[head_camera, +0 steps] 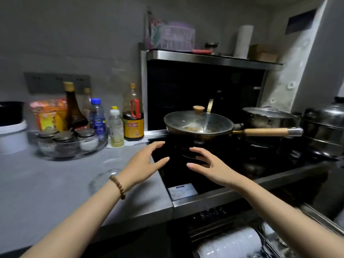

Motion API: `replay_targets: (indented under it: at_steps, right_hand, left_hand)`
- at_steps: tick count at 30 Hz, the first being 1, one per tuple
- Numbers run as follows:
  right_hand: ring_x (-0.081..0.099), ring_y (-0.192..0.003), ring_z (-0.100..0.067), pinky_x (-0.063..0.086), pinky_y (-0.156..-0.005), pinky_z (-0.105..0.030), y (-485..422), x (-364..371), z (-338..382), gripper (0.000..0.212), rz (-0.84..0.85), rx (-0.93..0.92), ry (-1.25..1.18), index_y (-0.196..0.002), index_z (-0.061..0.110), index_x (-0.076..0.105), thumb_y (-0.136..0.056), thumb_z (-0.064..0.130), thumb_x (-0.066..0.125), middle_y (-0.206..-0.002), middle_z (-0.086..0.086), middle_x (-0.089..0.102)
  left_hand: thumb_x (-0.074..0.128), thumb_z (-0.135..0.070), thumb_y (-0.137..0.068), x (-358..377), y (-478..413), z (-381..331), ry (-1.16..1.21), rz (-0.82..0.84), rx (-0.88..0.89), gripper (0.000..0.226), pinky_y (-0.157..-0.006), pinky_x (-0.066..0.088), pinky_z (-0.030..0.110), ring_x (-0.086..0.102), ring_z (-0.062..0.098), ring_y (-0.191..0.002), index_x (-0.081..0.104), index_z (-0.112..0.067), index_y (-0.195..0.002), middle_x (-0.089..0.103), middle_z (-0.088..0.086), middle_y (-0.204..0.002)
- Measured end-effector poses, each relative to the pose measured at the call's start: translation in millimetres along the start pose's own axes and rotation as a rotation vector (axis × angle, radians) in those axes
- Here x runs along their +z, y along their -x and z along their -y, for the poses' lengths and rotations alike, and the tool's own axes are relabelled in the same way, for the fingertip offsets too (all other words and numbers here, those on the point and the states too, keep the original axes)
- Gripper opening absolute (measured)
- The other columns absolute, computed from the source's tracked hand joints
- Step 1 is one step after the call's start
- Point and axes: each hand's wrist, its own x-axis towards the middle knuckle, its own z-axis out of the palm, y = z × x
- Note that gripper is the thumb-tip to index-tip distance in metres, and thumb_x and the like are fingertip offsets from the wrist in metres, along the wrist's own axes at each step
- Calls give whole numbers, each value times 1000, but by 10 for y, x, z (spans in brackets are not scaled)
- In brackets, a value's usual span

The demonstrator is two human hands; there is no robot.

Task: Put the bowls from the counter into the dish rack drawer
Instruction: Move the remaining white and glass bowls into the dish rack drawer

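With both hands (143, 164) (210, 166) open and empty, the clear glass bowl (104, 175) looks slippery and fragile, best gripped by its rim.

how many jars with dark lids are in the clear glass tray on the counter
3, side by side in the glass tray: left jar, middle jar, right jar. More may hide behind them.
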Motion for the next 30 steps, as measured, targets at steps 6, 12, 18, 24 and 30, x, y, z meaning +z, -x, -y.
replay_targets:
  at_steps: [6,12,18,24,30]
  right_hand:
    - [34,-137,-10,34,-111,-32,-371,651,312,67,148,-54,17,-141,29,37,-82,43,66,-152,12,31]
    - [39,-135,-15,35,-105,-23,-594,1250,437,62,249,-92,102,-138,25,41,-83,38,67,-150,6,34]
    - [26,-142,-14,17,-114,-24,-766,1554,450,50,283,-155,302,-129,24,54,-83,40,66,-153,-1,31]
    - [35,-136,-13,20,-106,-19,-854,1719,407,43,349,-187,310,-115,26,65,-75,40,74,-145,0,45]
    - [53,-120,-16,37,-96,-24,-912,1814,363,29,315,-213,298,-100,18,75,-78,37,73,-117,0,69]
  left_hand:
    - [64,-51,-80,-562,333,628,-62,-71,-163,62,-98,30,18,42,2,-122,42,-32,-135,48,-10,-140]
    - [67,-56,-73,-746,580,1174,-34,-126,-342,76,-101,33,24,45,15,-127,41,-26,-137,46,-2,-142]
    - [69,-44,-79,-644,645,1449,138,-125,-548,83,-97,36,23,47,23,-127,31,-9,-143,39,10,-147]
    - [62,-28,-88,-546,588,1430,347,-152,-628,73,-100,46,41,50,23,-121,25,-3,-145,43,14,-144]
    - [50,-4,-92,-498,536,1417,452,-201,-662,35,-67,48,24,57,13,-76,46,-7,-127,62,-1,-96]
